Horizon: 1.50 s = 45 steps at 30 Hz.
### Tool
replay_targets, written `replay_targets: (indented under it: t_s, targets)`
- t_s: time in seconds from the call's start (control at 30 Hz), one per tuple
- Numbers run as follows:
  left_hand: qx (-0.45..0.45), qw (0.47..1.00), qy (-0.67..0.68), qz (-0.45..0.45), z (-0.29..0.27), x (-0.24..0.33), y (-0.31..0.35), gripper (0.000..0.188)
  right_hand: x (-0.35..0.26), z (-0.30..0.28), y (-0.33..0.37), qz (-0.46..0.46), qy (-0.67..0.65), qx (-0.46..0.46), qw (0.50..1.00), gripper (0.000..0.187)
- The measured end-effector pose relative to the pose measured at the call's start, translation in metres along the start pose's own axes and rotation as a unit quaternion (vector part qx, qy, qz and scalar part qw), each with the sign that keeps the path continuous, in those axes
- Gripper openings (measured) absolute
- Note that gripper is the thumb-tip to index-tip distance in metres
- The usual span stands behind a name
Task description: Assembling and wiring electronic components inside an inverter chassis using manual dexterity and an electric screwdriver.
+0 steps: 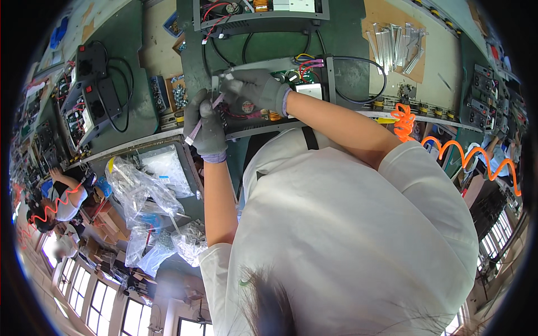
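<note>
Both my hands wear grey work gloves. My left hand (208,126) is closed around a thin pale pinkish strip (195,132), just off the left side of an open metal chassis (330,84). The strip slants up toward the fingertips of my right hand (252,89). That hand reaches across the chassis, its fingers bent and pinched at the left wall; what they grip is hidden. Inside the chassis show a green circuit board (283,74), a white block (309,90), red and yellow wires with purple connectors (315,63), and a copper coil (274,116).
Another open chassis (263,24) stands beyond. Metal strips (395,47) lie on cardboard at right, near a coiled orange hose (404,120). Small bins of screws (178,92) sit at left, with black-cased units (92,67) farther left. Plastic bags (143,190) cover a lower-left table.
</note>
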<state>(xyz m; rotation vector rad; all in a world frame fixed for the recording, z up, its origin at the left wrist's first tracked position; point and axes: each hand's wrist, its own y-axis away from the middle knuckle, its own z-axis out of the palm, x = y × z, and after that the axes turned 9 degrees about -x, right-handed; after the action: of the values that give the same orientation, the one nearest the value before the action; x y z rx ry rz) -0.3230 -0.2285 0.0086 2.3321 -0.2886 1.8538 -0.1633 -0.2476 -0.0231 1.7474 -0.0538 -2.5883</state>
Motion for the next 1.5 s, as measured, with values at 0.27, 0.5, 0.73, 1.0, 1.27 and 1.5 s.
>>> replay_targets:
  t_s: [0.27,0.5,0.73,1.0,1.27,1.5]
  targets:
    - [-0.002,0.998,0.049,-0.045,0.010,0.001,0.008,0.046,-0.020,-0.003,-0.033,0.249,0.547,-0.067,0.797,0.021]
    - [0.035,0.994,-0.102,0.010,0.013,-0.013,0.011,0.041,-0.005,-0.021,-0.029,0.192,0.655,-0.108,0.723,0.020]
    - [-0.013,0.992,-0.125,-0.003,0.014,-0.013,0.004,0.041,-0.011,-0.023,-0.041,0.147,0.679,-0.175,0.697,0.019]
    - [-0.031,0.988,-0.152,-0.018,0.010,-0.014,0.006,0.035,-0.017,-0.027,-0.051,0.127,0.677,-0.244,0.683,0.021]
    - [-0.030,0.982,-0.185,-0.001,0.004,-0.018,0.003,0.033,-0.021,-0.034,-0.063,0.149,0.619,-0.265,0.725,0.023]
    - [0.023,0.988,-0.150,0.021,0.006,-0.003,0.001,0.039,-0.007,-0.068,-0.086,0.154,0.597,-0.265,0.742,0.047]
